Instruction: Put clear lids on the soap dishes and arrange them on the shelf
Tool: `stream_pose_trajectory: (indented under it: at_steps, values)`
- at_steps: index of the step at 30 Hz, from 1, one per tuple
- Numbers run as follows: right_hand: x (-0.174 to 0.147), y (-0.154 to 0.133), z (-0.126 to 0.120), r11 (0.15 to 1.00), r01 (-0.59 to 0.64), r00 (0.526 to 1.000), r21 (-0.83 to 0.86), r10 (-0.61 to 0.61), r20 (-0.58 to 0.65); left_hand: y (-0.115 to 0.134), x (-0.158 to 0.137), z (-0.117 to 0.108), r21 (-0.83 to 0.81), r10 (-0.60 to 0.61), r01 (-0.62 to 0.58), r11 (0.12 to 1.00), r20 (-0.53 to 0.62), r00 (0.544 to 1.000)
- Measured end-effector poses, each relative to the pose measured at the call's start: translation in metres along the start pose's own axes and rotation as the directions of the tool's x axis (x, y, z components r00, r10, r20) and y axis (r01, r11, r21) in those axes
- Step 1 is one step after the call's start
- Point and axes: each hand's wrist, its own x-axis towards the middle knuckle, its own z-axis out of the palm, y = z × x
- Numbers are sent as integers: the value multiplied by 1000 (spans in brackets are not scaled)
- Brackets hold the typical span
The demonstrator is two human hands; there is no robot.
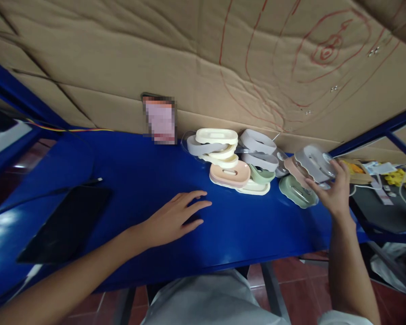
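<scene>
At the right end of the blue table, my right hand [334,189] is closed around a grey wavy-edged soap box [313,163], its thumb at the near edge. A pinkish soap box [296,169] sits against it at the left, and a green soap box [298,192] with a clear top lies just below. My left hand [176,216] hovers over the table, or rests on it, with fingers spread and nothing in them. Ahead of its fingertips is a peach oval dish [228,174], beside a cream dish [255,187] and a small green ring-shaped part [264,173].
Cream trays [216,135] and grey oval rings [259,142] are heaped against the cardboard wall [122,63]. A phone-like device [160,119] leans there. A dark tablet [67,223] and cables lie at left. Yellow pieces [401,179] lie on a dark surface beyond my right hand.
</scene>
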Motion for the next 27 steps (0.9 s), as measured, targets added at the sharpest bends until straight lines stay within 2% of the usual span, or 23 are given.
stream_pose_trajectory:
  at_steps: [4,10,15,18,21,24,27]
  values:
    - [9,-5,8,999,30,998,40,-32,55,-2,0,1,27,29,-29,999,-9,1000]
    - [34,-24,35,997,73,997,19,-73,-11,-2,1,2,49,45,-46,998,21,999]
    - [48,-39,51,996,73,997,43,-73,3,-1,1,0,58,52,-54,997,28,998]
    - [41,-35,42,995,87,992,42,-83,-91,-1,0,0,60,51,-53,997,26,998]
    - [14,-15,18,998,56,982,3,-55,-180,0,-1,0,70,54,-56,996,33,998]
    - [-23,11,-7,1000,5,982,-27,-11,-190,0,-1,2,72,66,-68,995,21,998]
    - [-51,30,-19,994,-89,985,-64,78,-152,-1,-1,3,67,73,-74,995,12,997]
